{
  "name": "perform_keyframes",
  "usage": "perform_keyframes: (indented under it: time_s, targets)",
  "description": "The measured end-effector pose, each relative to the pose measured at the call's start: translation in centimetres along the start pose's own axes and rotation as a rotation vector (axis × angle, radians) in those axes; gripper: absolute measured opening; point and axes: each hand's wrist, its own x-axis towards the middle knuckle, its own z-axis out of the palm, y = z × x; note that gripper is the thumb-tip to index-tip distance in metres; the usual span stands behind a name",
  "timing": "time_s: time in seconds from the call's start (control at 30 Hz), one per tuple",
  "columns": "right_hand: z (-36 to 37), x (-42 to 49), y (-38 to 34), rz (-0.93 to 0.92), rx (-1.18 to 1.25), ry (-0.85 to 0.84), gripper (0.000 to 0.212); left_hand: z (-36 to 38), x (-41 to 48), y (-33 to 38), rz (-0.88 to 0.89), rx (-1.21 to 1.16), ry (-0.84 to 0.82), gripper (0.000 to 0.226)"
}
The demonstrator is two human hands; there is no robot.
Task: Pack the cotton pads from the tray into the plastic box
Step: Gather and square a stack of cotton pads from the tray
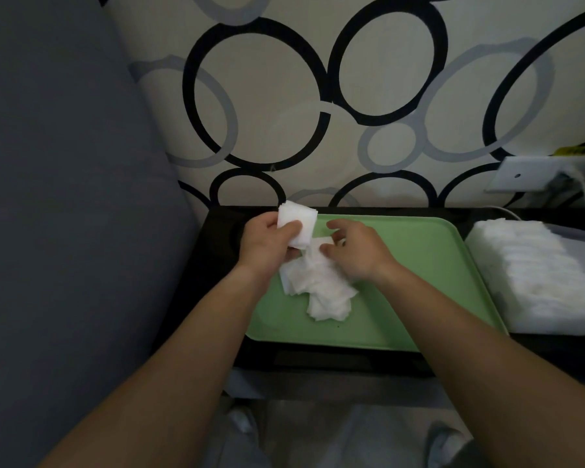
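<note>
Many pads [534, 275] fill the box [576, 232]; a pile [318, 288] is left on the tray [419, 265]. Left hand [267, 244] grips a stack [298, 222], right hand [358, 253] pinches a pad [319, 244].

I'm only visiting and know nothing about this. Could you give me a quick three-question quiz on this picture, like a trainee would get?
1. True or false: the green tray has no cotton pads left on it.
2. What does the left hand hold? A) a neat stack of pads B) a spoon C) nothing
3. On which side of the tray does the plastic box stand?

Key
1. False: a loose pile of pads lies on it, with the right hand at the pile's far edge.
2. A
3. The right side; it already holds rows of pads.
</note>
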Motion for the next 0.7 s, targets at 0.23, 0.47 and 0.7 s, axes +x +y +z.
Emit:
perform_keyframes:
  time_s: [0.23, 0.47, 0.7]
  targets:
    - [-0.2, -0.3, -0.3, -0.079, 0.114, 0.069, 0.051, -0.2, 0.5, -0.2, 0.009, 0.03, 0.019, 0.015]
    - [-1.6, -0.7, -0.4, -0.037, 0.276, 0.031, 0.023, -0.6, 0.4, -0.2, 0.011, 0.042, 0.023, 0.015]
    - [-4.4, -2.5, -0.6, 0.015, 0.797, -0.071, 0.012, -0.5, 0.3, -0.2, -0.008, 0.061, 0.03, 0.012]
